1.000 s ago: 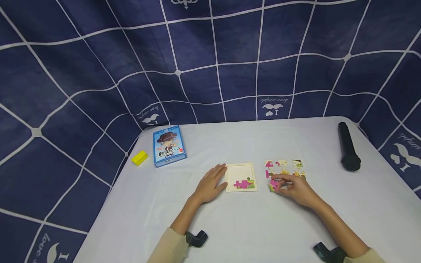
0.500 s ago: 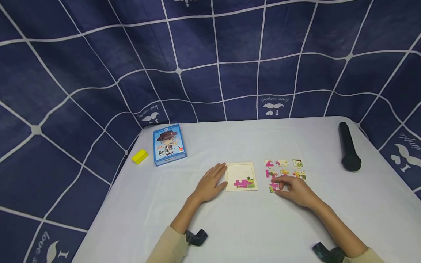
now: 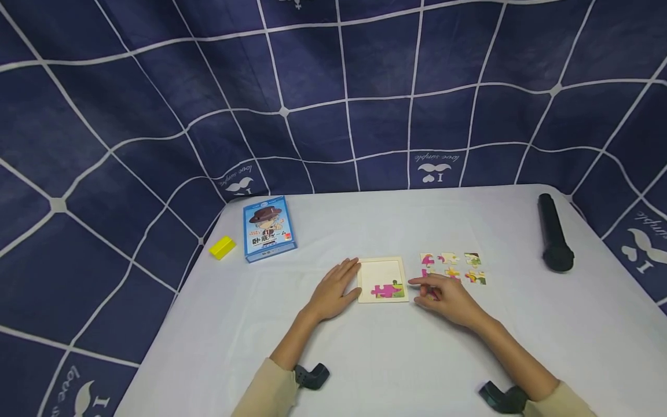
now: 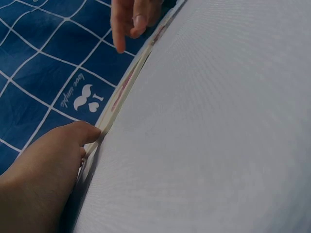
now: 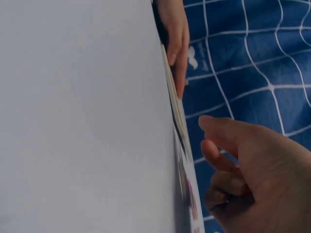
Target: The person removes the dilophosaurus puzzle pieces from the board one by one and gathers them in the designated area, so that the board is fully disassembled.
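A square wooden puzzle tray (image 3: 378, 261) lies on the white table, with joined pink and green jigsaw pieces (image 3: 388, 290) in its lower right corner. My left hand (image 3: 333, 294) rests flat at the tray's left side, its fingertips and thumb touching the frame. Just right of the tray hovers my right hand (image 3: 445, 298), index finger stretched toward the frame, thumb apart. The right wrist view shows nothing between that thumb (image 5: 209, 122) and the fingers. Loose jigsaw pieces (image 3: 473, 259) lie in rows beyond the right hand, which partly hides the nearer ones.
A blue card game box (image 3: 268, 229) stands at the back left, beside a small yellow block (image 3: 222, 248). A black microphone (image 3: 554, 231) lies at the far right. Dark blue gridded cloth (image 3: 375, 116) hangs behind the table.
My right hand has moved left from the nearest loose piece toward the tray's right edge. The left hand keeps its place on the frame.
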The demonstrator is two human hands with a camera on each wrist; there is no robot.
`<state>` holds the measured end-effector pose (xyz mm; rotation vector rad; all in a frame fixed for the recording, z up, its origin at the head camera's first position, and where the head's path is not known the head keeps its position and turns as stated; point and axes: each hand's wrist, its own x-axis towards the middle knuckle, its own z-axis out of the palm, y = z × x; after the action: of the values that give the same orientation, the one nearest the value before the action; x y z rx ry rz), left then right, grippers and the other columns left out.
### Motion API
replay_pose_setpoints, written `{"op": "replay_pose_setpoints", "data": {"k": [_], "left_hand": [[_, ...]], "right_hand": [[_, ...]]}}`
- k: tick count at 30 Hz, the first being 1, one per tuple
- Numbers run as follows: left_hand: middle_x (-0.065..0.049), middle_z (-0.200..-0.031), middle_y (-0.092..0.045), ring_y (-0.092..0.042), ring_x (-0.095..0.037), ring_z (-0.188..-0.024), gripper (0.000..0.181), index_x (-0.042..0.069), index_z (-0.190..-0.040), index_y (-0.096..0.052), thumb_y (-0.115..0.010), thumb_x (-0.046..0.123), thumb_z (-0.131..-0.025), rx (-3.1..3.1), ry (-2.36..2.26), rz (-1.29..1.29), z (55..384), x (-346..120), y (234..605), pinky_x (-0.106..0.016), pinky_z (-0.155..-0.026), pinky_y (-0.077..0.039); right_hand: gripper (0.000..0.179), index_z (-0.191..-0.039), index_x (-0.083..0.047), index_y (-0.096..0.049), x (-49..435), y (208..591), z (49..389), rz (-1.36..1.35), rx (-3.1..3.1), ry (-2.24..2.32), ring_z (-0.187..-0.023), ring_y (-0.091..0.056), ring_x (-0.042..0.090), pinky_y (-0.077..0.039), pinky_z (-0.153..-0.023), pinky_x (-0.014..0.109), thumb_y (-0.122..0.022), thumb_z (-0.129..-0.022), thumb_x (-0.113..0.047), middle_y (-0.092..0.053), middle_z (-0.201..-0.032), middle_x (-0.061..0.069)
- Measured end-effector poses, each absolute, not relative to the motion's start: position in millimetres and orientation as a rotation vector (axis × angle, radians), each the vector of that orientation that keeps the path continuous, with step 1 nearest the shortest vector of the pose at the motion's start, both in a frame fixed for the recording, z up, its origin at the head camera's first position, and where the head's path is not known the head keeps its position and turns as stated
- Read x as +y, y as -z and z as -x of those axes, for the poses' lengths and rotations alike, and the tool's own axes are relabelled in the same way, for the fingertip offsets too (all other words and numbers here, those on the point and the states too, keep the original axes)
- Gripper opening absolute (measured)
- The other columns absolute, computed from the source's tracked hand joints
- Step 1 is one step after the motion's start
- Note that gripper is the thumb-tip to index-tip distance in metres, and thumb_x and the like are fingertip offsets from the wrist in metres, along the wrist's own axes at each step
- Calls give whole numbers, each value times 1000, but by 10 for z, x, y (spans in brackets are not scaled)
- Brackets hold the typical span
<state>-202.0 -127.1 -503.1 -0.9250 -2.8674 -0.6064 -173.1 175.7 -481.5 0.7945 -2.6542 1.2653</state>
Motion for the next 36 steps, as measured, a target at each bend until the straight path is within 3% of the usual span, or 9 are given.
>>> {"op": "replay_pose_setpoints", "data": {"k": [10,19,36], "left_hand": [[-2,-151,-22,-16,-19,-139,61,9,-145,-28,-40,41,-96,-2882,610,916,2013,-1263,5038,-32,-112,-11],[-1,-152,-21,-14,-18,-139,61,10,-146,-27,-39,42,-96,-2897,606,915,2008,-1262,5020,-31,-112,-10],[-3,-151,-24,-17,-20,-138,60,9,-145,-30,-41,41,-95,-2874,620,920,2009,-1260,5018,-33,-112,-12]], "right_hand": [[32,-108,-12,-68,1359,4856,1846,-864,-2632,-1191,-66,-47,9,-38,-58,21,-75,-76,-15,-57,-77,-13],[31,-106,-12,-70,1223,4868,1875,-833,-2767,-1034,-68,-46,6,-41,-58,21,-76,-76,-18,-55,-82,-8],[27,-101,-15,-68,1232,4849,1880,-828,-2749,-1139,-74,-51,10,-45,-65,25,-77,-75,-18,-58,-84,-8]]}}
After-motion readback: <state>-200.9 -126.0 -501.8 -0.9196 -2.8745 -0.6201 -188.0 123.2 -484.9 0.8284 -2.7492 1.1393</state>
